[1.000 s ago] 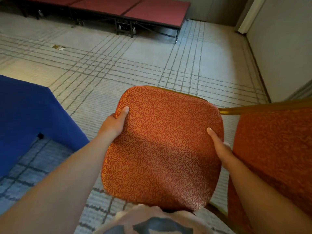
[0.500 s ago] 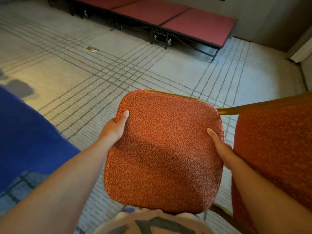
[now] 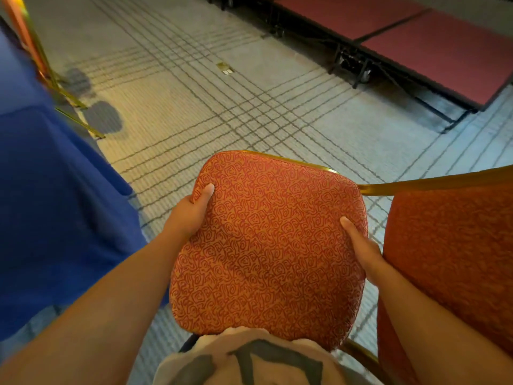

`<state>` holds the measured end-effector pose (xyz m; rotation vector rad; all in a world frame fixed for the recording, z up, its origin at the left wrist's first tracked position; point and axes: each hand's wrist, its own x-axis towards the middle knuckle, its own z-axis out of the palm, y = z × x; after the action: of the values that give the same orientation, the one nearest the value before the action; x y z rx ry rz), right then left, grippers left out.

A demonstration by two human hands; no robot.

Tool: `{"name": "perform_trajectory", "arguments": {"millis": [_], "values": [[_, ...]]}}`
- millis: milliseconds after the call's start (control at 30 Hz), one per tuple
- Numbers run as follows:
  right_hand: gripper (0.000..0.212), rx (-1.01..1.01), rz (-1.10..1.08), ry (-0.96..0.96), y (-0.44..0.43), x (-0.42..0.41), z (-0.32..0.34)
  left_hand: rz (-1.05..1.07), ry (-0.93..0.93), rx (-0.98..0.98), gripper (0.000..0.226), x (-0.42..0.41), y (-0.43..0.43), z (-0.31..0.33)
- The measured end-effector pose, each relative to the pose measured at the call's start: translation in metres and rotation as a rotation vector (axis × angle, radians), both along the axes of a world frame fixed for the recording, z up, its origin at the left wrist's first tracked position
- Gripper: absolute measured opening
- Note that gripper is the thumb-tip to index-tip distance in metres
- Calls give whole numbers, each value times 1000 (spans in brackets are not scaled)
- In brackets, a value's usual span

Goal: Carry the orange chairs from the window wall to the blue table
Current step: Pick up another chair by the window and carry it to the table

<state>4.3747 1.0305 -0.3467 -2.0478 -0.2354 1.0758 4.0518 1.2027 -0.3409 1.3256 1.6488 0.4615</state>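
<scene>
Two hands pinch one padded panel of the orange chair (image 3: 266, 245) between thumb and fingers. On the left hand (image 3: 190, 213) the thumb lies flat on the patterned cloth near the panel's far corner. Its other fingers curl round the edge and go out of sight beneath. The right hand (image 3: 362, 252) does the same on the opposite edge, thumb on top and the rest hidden under. Gripping both sides at once looks meant to keep the load steady and close to the body, with the panel tipped toward the wearer. I judge this a carrying hold, not a setting-down one.

Just outside the right fingers stands a second orange padded surface (image 3: 449, 259), with a gold frame bar (image 3: 430, 182) running from it toward the held panel. Whether it is the same chair's other part or another chair I cannot tell. Just outside the left fingers, alongside the forearm, hangs the blue cloth of the desk (image 3: 55, 218). So the chair is already beside its goal, apparently held off the carpet (image 3: 222, 112).

Well beyond the left fingers, past the desk's far end, the gold legs of another chair (image 3: 41, 62) show. Far ahead of the right fingers sit red stage platforms (image 3: 444, 45) on dark frames. Nearest the wearer, below both wrists, is a pale shirt (image 3: 249, 362). No container appears anywhere in view.
</scene>
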Motion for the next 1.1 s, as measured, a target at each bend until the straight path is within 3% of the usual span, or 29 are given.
{"name": "perform_trajectory", "arguments": {"millis": [100, 233, 367, 467, 633, 700, 767, 867, 933, 1100], "values": [[138, 8, 43, -12, 80, 6, -12, 18, 21, 14, 84, -3, 68, -1], [104, 46, 105, 11, 198, -5, 7, 58, 17, 49, 80, -16, 169, 19], [140, 89, 151, -41, 302, -11, 23, 122, 30, 94, 88, -32, 249, 37], [132, 100, 212, -37, 373, -26, 32, 180, 20, 95, 93, -50, 303, 50], [151, 95, 325, -56, 488, -42, 27, 268, -16, 48, 116, -80, 381, 45], [140, 84, 373, -44, 546, -48, 23, 320, -16, 33, 116, -87, 420, 38], [114, 92, 409, -30, 605, -55, 21, 361, -10, 39, 112, -94, 463, 37], [84, 105, 455, -24, 700, -66, 22, 407, 0, 85, 91, -105, 532, 47], [82, 101, 498, -28, 753, -75, 24, 427, 8, 100, 82, -111, 570, 52], [104, 105, 571, 10, 855, -106, 17, 568, 52, 54, 95, -141, 638, 49]]}}
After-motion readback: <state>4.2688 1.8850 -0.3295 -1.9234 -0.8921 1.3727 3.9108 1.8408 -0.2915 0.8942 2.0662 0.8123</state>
